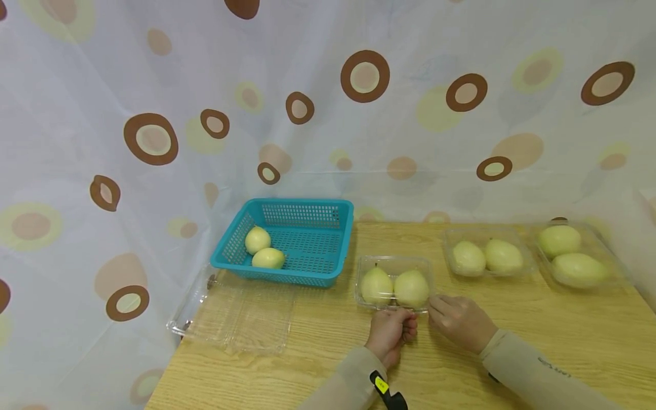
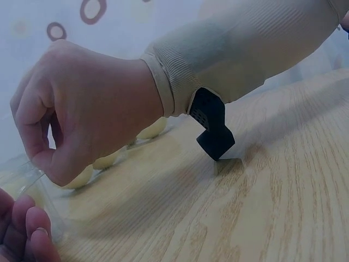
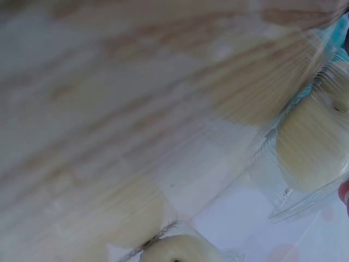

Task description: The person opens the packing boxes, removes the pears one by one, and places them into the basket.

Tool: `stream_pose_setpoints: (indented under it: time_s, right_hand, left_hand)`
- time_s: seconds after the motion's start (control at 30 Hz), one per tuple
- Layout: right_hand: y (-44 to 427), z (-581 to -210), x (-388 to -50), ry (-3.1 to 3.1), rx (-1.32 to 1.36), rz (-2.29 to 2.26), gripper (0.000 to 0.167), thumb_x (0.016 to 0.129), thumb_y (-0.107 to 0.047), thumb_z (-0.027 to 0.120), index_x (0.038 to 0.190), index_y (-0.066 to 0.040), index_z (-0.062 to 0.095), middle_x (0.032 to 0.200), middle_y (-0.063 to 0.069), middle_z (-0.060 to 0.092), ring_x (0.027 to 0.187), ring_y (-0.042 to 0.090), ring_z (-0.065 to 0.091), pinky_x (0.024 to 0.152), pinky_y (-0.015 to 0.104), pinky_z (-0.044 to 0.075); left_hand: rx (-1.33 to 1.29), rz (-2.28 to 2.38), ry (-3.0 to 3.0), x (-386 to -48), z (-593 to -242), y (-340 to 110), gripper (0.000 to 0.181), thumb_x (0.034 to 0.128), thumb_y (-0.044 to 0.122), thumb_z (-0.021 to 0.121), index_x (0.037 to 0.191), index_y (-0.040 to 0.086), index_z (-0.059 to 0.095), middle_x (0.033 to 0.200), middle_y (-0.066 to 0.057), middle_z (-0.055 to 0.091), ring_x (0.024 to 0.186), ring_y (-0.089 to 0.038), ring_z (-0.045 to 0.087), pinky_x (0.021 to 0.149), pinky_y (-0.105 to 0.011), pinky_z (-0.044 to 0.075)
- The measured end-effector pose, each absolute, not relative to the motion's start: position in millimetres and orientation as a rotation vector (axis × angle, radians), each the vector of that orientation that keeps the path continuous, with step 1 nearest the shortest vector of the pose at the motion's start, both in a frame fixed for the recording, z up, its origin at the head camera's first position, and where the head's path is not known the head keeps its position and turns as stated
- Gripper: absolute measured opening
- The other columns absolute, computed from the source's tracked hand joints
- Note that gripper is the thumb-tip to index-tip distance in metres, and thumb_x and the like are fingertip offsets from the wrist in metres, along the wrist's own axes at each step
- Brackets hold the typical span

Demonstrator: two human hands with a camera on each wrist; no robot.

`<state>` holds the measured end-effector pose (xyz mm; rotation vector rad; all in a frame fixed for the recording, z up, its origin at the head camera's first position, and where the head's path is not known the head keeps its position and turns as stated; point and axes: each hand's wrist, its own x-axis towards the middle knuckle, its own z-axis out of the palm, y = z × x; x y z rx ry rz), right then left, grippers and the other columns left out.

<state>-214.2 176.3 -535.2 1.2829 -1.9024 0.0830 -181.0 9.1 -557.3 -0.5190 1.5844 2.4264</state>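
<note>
In the head view, a clear plastic clamshell box (image 1: 393, 262) holds two pale yellow-green pears (image 1: 377, 286), side by side with the lid over them. My left hand (image 1: 390, 335) is at the middle of its front edge, thumb on the rim and fingers curled below. At the front right corner, my right hand (image 1: 461, 322) pinches the edge between thumb and fingers. The left wrist view shows that right hand (image 2: 82, 109) pinching the thin rim, with left-hand fingertips (image 2: 38, 229) below it. Streaked and blurred, the right wrist view shows a boxed pear (image 3: 311, 144) at its right.
A blue basket (image 1: 284, 275) with two loose pears (image 1: 269, 258) stands back left. In front of it lies an open, clear box (image 1: 256, 319). Two more boxes of pears (image 1: 504, 256) (image 1: 579, 269) stand back right, near the patterned curtain (image 1: 318, 74).
</note>
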Motion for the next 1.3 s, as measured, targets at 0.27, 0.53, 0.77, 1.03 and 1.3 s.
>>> stream_pose_setpoints:
  time_s: [0.27, 0.53, 0.77, 1.03, 1.3]
  right_hand:
    - [172.4, -508.1, -221.1, -1.801, 1.255, 0.163, 0.040, 0.100, -0.006, 0.038, 0.070, 0.001, 0.062, 0.072, 0.008, 0.055, 0.055, 0.014, 0.054, 0.042, 0.023, 0.046]
    - [176.0, -488.5, -228.9, -1.790, 1.336, 0.136, 0.045, 0.105, -0.013, 0.034, 0.073, 0.000, 0.064, 0.074, 0.008, 0.057, 0.056, 0.013, 0.055, 0.045, 0.022, 0.047]
    - [179.3, -495.4, -227.5, -1.787, 1.314, 0.185, 0.039, 0.101, -0.009, 0.038, 0.072, -0.001, 0.063, 0.073, 0.008, 0.054, 0.055, 0.014, 0.054, 0.045, 0.024, 0.048]
    - [179.0, -494.2, -226.0, -1.785, 1.303, 0.184, 0.037, 0.100, -0.009, 0.040, 0.072, -0.001, 0.063, 0.073, 0.008, 0.056, 0.057, 0.015, 0.057, 0.047, 0.025, 0.050]
    - [180.6, -491.8, -227.0, -1.790, 1.299, 0.214, 0.040, 0.101, -0.011, 0.038, 0.071, -0.001, 0.063, 0.073, 0.007, 0.057, 0.055, 0.013, 0.056, 0.046, 0.024, 0.049]
  left_hand:
    - [-0.479, 2.410, 1.602, -179.6, -559.1, 8.0, 0.010, 0.0777, 0.000, 0.062, 0.068, -0.001, 0.066, 0.057, 0.000, 0.058, 0.049, -0.007, 0.054, 0.046, -0.018, 0.043]
    - [-0.465, 2.402, 1.577, -176.7, -560.5, 4.4, 0.015, 0.0825, 0.003, 0.064, 0.083, -0.010, 0.070, 0.060, -0.002, 0.061, 0.050, -0.008, 0.055, 0.047, -0.019, 0.043]
    - [-0.433, 2.406, 1.570, -175.9, -560.5, 3.6, 0.017, 0.0831, 0.003, 0.063, 0.086, -0.012, 0.069, 0.061, -0.002, 0.061, 0.051, -0.008, 0.055, 0.048, -0.019, 0.044]
    - [-0.450, 2.399, 1.577, -176.6, -558.3, 5.7, 0.016, 0.0830, 0.003, 0.064, 0.085, -0.011, 0.070, 0.060, -0.002, 0.061, 0.050, -0.009, 0.055, 0.047, -0.019, 0.044]
    - [-0.461, 2.383, 1.574, -176.6, -555.4, 5.1, 0.017, 0.0839, 0.004, 0.064, 0.087, -0.011, 0.070, 0.062, -0.002, 0.061, 0.051, -0.009, 0.055, 0.048, -0.020, 0.044]
